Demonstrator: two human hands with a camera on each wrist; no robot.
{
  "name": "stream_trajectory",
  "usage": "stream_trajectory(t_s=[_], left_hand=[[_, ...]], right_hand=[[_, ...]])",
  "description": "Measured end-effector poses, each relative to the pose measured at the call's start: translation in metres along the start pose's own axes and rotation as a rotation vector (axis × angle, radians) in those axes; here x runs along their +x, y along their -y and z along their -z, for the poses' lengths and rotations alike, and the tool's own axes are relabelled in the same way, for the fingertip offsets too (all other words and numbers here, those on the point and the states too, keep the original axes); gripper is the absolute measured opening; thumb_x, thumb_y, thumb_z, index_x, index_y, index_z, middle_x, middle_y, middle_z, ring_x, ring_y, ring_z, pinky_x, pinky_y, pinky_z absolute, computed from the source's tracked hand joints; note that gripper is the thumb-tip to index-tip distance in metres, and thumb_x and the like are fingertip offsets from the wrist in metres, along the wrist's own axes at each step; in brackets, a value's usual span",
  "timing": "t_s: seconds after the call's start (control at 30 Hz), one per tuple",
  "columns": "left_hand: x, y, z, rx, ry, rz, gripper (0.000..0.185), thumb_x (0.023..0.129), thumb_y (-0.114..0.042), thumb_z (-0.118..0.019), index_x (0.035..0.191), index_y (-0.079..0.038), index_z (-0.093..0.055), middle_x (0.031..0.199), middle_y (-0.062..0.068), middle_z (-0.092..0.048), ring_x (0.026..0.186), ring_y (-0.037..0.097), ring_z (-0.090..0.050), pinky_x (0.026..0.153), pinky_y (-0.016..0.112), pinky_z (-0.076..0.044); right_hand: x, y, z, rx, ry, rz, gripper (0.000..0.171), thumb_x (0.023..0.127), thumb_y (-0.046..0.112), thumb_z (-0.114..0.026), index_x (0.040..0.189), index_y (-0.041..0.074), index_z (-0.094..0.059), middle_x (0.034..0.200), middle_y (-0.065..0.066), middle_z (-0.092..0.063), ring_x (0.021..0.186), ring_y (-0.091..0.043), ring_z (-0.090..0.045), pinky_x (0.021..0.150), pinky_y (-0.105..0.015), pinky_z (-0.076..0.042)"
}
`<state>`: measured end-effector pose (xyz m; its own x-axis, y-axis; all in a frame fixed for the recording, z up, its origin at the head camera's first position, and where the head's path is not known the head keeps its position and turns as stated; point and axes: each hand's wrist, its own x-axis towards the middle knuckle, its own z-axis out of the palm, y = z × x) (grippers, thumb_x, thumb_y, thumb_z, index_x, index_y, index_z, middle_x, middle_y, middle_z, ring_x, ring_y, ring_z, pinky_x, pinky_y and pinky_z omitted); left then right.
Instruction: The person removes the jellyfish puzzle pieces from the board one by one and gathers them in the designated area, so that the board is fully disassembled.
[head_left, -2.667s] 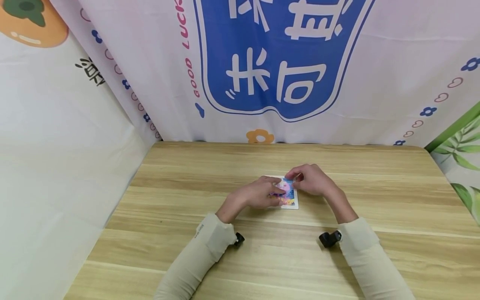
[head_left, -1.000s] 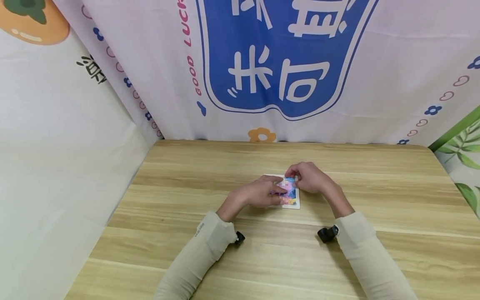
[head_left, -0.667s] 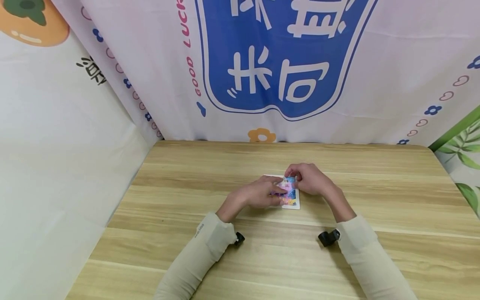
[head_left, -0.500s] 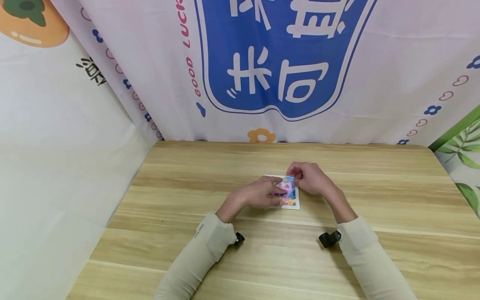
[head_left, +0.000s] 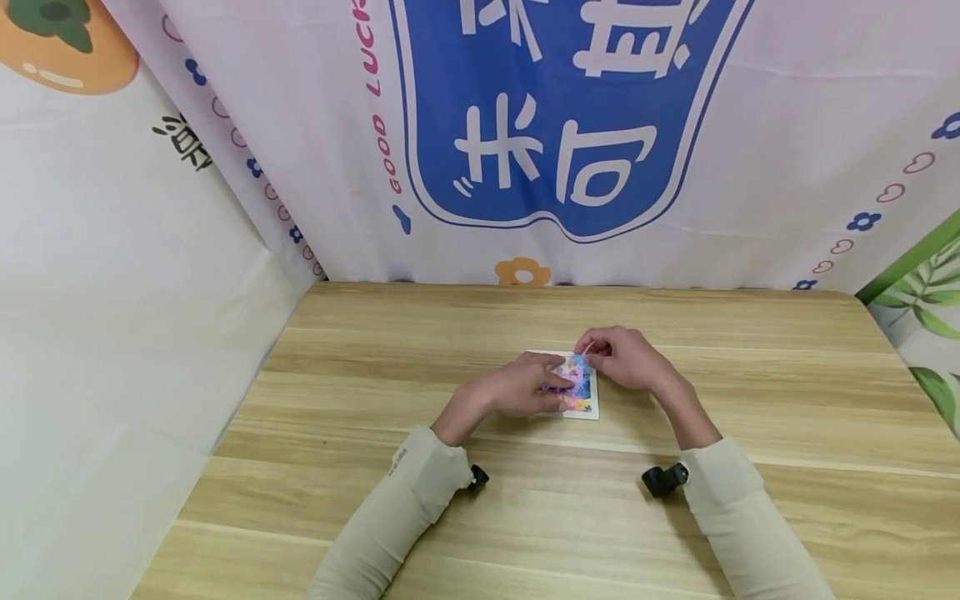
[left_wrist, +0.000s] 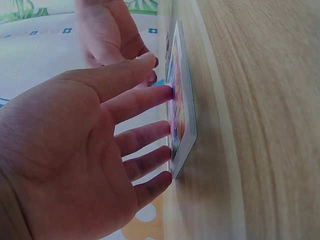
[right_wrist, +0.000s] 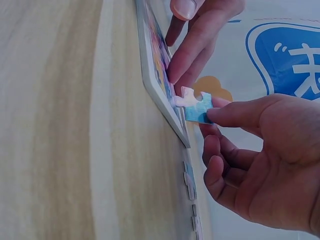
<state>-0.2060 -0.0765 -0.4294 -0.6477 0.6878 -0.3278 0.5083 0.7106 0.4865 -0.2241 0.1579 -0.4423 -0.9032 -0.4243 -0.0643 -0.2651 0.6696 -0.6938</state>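
With your right hand [right_wrist: 280,165] you're pinching the puzzle piece [right_wrist: 198,108] between thumb and forefinger by the puzzle board [right_wrist: 150,82], its knob pointing boardward, long axis unclear; your left hand [left_wrist: 70,145] is resting spread fingers on the board

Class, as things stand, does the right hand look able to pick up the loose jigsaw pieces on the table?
Probably not quite: the right hand is near the loose jigsaw pieces, with nothing visible between, but its thumb and finger are pinching a blue-and-pink jigsaw piece.
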Motion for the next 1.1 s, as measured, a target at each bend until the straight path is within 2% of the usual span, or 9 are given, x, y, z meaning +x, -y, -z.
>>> stream_trajectory(t_s=[0.2, 0.5, 0.9, 1.1], left_hand=[[0.000, 0.000, -0.001, 0.007, 0.002, 0.002, 0.050, 0.108, -0.035, -0.066, 0.155, -0.017, -0.059, 0.177, 0.011, -0.030, 0.166, 0.033, -0.023, 0.134, 0.050, -0.026], [0.000, 0.000, -0.001, -0.001, -0.007, -0.008, 0.048, 0.108, -0.033, -0.066, 0.153, -0.016, -0.061, 0.177, 0.012, -0.032, 0.166, 0.034, -0.025, 0.134, 0.050, -0.026], [0.001, 0.000, -0.002, 0.005, -0.006, 0.002, 0.049, 0.108, -0.033, -0.066, 0.154, -0.016, -0.060, 0.177, 0.012, -0.031, 0.166, 0.034, -0.025, 0.134, 0.049, -0.026], [0.001, -0.001, -0.002, 0.004, -0.008, 0.008, 0.049, 0.108, -0.032, -0.066, 0.154, -0.016, -0.060, 0.177, 0.012, -0.031, 0.165, 0.035, -0.025, 0.135, 0.049, -0.025]], right_hand=[[-0.001, 0.000, -0.001, 0.007, -0.009, 0.008, 0.018, 0.103, 0.003, -0.063, 0.112, 0.008, -0.078, 0.104, -0.013, -0.077, 0.096, -0.025, -0.068, 0.090, -0.046, -0.056], [-0.001, -0.004, -0.001, 0.062, -0.030, -0.061, 0.020, 0.103, 0.007, -0.063, 0.115, 0.008, -0.079, 0.103, -0.011, -0.074, 0.093, -0.024, -0.062, 0.082, -0.034, -0.049], [-0.009, -0.008, 0.005, 0.156, -0.029, -0.129, 0.023, 0.104, 0.010, -0.061, 0.119, 0.005, -0.077, 0.099, -0.013, -0.070, 0.077, -0.023, -0.060, 0.068, -0.031, -0.050], [-0.016, -0.012, 0.010, 0.140, -0.049, -0.126, 0.022, 0.104, 0.011, -0.061, 0.117, 0.006, -0.077, 0.099, -0.013, -0.072, 0.080, -0.024, -0.062, 0.073, -0.033, -0.049]])
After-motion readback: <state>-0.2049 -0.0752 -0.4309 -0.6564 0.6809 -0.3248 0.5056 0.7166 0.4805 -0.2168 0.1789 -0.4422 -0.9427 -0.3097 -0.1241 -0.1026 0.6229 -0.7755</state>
